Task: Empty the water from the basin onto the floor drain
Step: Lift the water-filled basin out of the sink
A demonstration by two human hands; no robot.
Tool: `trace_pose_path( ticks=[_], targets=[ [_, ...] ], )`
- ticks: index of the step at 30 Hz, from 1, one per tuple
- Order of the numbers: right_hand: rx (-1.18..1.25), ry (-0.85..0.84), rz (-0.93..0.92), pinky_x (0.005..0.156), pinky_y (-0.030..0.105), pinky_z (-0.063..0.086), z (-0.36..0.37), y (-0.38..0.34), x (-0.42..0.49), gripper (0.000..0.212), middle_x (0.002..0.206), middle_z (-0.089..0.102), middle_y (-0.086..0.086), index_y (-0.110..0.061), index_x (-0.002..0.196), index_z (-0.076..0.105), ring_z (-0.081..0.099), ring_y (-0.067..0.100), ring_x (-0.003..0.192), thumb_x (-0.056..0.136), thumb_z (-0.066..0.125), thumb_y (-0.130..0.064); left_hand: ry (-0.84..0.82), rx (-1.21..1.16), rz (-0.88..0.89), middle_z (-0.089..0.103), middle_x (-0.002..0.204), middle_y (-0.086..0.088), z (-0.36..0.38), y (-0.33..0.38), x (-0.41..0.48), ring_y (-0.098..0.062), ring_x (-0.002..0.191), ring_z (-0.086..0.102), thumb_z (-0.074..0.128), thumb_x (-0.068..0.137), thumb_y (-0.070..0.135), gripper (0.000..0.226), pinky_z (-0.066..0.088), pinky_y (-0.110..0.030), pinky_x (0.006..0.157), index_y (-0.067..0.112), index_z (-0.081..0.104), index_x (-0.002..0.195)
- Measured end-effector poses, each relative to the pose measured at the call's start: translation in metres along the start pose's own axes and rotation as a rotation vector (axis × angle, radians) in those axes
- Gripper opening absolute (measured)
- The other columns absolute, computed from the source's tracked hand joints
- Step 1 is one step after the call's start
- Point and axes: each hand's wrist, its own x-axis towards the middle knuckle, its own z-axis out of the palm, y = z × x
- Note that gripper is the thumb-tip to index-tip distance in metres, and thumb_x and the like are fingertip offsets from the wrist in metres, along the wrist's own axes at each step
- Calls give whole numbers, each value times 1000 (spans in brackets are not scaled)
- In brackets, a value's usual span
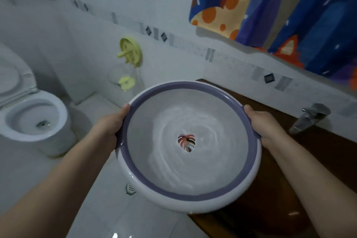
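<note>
A round white basin [146, 193] with a purple band inside its rim is held level in the air, with a coloured leaf picture at its bottom under shallow water. My left hand [110, 125] grips the rim on the left side, thumb on top. My right hand [264, 123] grips the rim on the right side. The round metal floor drain [130, 188] shows on the white tiles just below the basin's left edge, partly covered by it.
A white toilet [34, 120] with its lid up stands at left. A dark wooden counter [289, 170] runs under the basin at right, with a metal tap [309, 118] near the wall. A yellow holder [130, 52] hangs on the tiled wall. A blue patterned curtain [289, 6] hangs at top right.
</note>
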Motion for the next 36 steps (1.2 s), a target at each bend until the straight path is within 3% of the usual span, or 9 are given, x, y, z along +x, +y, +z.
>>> trace_pose_path(
  ticks=[2,12,17,20,22,24,28,32,36],
  targets=[
    [-18,-39,3,65,31,48,28,-9,-2,43,76,68,9,-11,73,65,64,26,74,90,45,-45,89,3,23,58,71,-4,-25,1,5,-15,61,54,59,87,39,35,39,-24,51,8,56,69],
    [-30,-157,74,81,42,52,177,-53,-19,41,82,70,11,-11,78,67,65,31,81,89,48,-46,246,40,18,66,73,-10,-168,14,45,-27,67,63,62,82,46,41,49,-34,69,8,62,69],
    [-47,-219,103,86,46,50,254,-78,-34,48,89,67,16,-3,93,64,63,35,85,88,48,-48,305,54,10,66,67,-8,-236,24,74,-25,62,62,60,83,46,39,47,-31,57,10,61,68],
    [-45,-216,91,76,39,51,289,-84,-39,42,83,64,13,-7,80,60,61,30,79,89,46,-46,335,58,0,67,73,-7,-264,27,86,-26,68,64,60,82,48,39,49,-34,66,11,62,72],
    [-37,-225,75,58,30,44,310,-87,-39,38,72,60,6,-14,69,57,57,21,68,90,45,-44,360,80,0,67,73,-6,-277,26,92,-24,68,64,59,82,50,39,47,-32,62,13,63,72],
    [-45,-250,61,52,26,39,331,-91,-34,38,67,58,2,-14,66,56,56,18,64,90,46,-42,396,113,-2,66,72,-5,-290,23,97,-23,66,62,56,84,50,41,45,-30,57,12,64,72],
    [-87,-336,65,66,33,46,367,-102,-21,42,74,64,10,-6,79,63,61,26,71,88,48,-44,490,113,-3,64,77,-10,-304,15,104,-27,69,60,53,88,47,42,44,-31,59,8,63,77],
    [-125,-408,28,72,38,47,398,-112,-1,44,82,66,18,3,89,64,62,32,78,87,50,-39,599,94,-50,56,61,-5,-305,6,111,-18,54,52,52,89,45,46,33,-27,44,9,54,60],
    [-161,-455,-8,65,34,45,425,-121,19,38,71,63,12,-5,73,62,60,27,68,86,51,-38,669,74,-81,57,61,-7,-305,-5,121,-20,54,53,50,90,45,48,34,-27,45,8,55,61]
  ],
)
